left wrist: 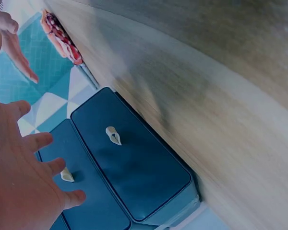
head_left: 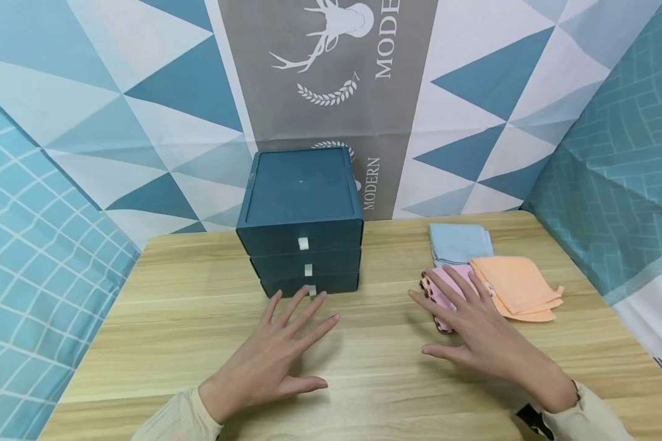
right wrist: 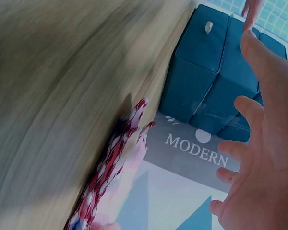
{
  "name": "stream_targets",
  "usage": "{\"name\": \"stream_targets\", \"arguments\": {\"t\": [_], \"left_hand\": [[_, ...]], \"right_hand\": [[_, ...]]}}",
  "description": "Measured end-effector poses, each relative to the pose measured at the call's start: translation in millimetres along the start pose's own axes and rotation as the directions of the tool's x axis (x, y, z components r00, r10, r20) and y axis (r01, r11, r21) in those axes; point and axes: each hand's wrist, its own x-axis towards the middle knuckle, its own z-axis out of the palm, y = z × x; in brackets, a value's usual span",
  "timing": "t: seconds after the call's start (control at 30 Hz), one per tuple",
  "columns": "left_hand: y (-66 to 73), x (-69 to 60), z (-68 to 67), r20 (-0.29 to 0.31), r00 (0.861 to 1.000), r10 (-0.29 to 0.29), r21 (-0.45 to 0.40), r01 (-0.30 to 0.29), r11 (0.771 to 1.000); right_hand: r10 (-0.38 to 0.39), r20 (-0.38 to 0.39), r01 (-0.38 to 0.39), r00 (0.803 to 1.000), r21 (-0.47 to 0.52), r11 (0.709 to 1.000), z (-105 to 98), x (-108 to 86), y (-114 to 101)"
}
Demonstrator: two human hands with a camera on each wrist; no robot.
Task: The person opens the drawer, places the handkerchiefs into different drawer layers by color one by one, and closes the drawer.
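Note:
My left hand (head_left: 278,358) hovers over the table with its fingers spread, holding nothing. Just beyond its fingertips stands a dark blue chest of three drawers (head_left: 300,236), each with a small pale pull tab; all the drawers sit closed. My right hand (head_left: 477,327), fingers also spread, is held above the table and partly covers a folded pink cloth (head_left: 444,291) with a patterned edge. Beside the pink cloth lies a folded orange cloth (head_left: 515,285), and behind them a folded light blue cloth (head_left: 459,242). In the right wrist view the patterned edge (right wrist: 110,167) shows red and white.
The pale wooden table (head_left: 187,318) meets a back wall covering (head_left: 463,110) printed with triangles and a grey deer panel. A blue tiled-pattern sheet (head_left: 27,257) hangs at the left, a teal one (head_left: 629,153) at the right.

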Motion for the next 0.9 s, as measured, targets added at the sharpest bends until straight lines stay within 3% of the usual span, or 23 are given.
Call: {"name": "stream_targets", "arguments": {"t": [0.4, 0.9], "left_hand": [[-1.0, -4.8, -3.7, -0.006, 1.0, -0.021, -0.003, 0.021, 1.0], [-3.6, -3.9, -6.3, -0.029, 0.999, -0.019, 0.026, 0.02, 0.999]], "right_hand": [[-0.019, -0.043, 0.018, 0.999, -0.015, 1.0, 1.6, -3.6, -4.2], [0.006, -0.031, -0.006, 1.0, -0.02, 1.0, 1.4, -3.6, -6.6]]}}
